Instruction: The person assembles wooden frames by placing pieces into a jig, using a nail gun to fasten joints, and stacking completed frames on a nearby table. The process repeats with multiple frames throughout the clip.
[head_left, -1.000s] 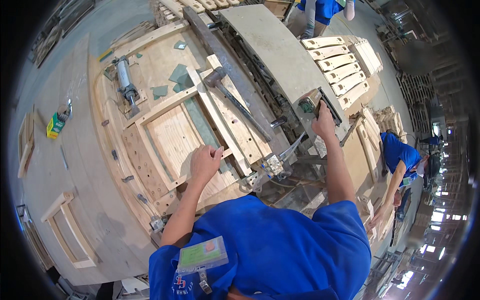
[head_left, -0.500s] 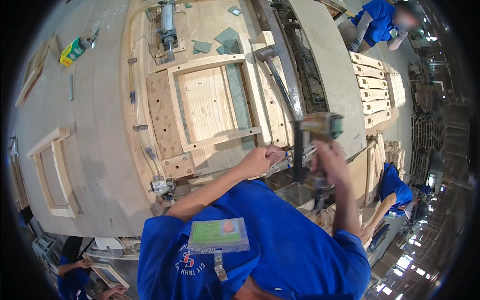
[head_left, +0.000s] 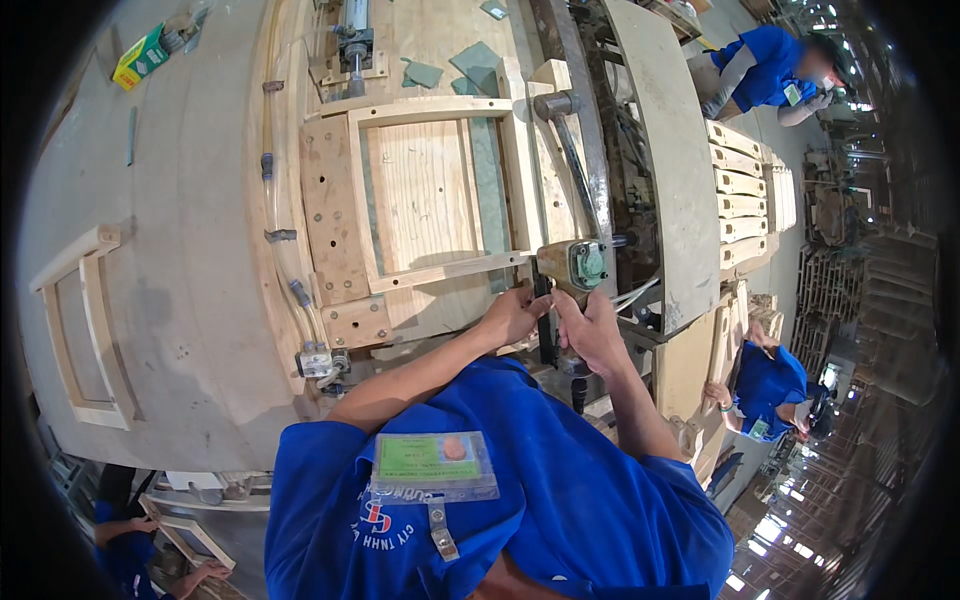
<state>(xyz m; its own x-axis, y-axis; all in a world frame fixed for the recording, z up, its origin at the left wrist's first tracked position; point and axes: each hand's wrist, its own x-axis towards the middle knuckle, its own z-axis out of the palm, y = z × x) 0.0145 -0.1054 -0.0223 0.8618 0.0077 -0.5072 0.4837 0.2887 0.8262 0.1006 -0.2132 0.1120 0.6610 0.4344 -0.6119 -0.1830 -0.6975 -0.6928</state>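
Single head fisheye, looking steeply down, close over workbench [head_left: 180, 300].

Woodworking hall. Broad grey desk [head_left: 150, 300] at 9 o'clock. Stacked pale wooden parts [head_left: 745, 210] at 2 o'clock. Co-workers in blue at 1 and 4 o'clock; daylight low at 4.

Bench [head_left: 180, 330] — wood frame [head_left: 85, 330], jig [head_left: 330, 210].

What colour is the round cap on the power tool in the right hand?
Green, on the tan power tool in the right hand; head view.
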